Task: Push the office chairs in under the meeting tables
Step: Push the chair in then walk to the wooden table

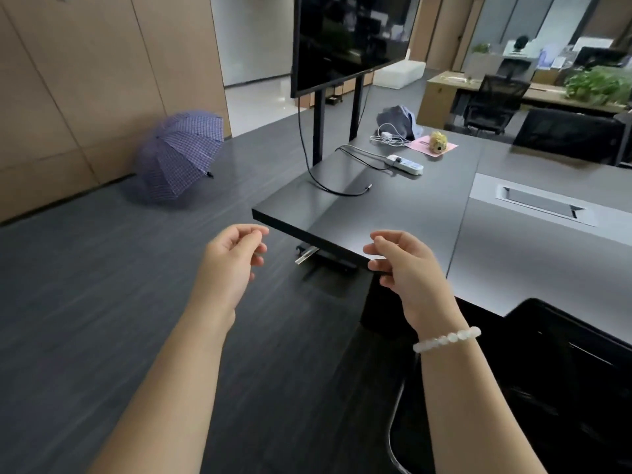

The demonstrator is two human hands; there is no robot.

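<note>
A black mesh office chair [561,381] stands at the lower right, its back close against the near edge of the dark meeting table [393,213]. Across the table another black chair [567,135] sits tucked at the far side. My left hand [232,265] hovers over the floor left of the table's corner, fingers loosely curled and empty. My right hand [407,268], a white bead bracelet on its wrist, hangs in front of the table's near corner, fingers half bent, holding nothing.
A big screen on a black stand [345,39] rises at the table's end. On the table lie a power strip [407,164], cables, a pink sheet and a yellow toy [437,142]. An open purple umbrella [181,152] rests on the floor by the wall. Desks and another chair [496,97] stand behind.
</note>
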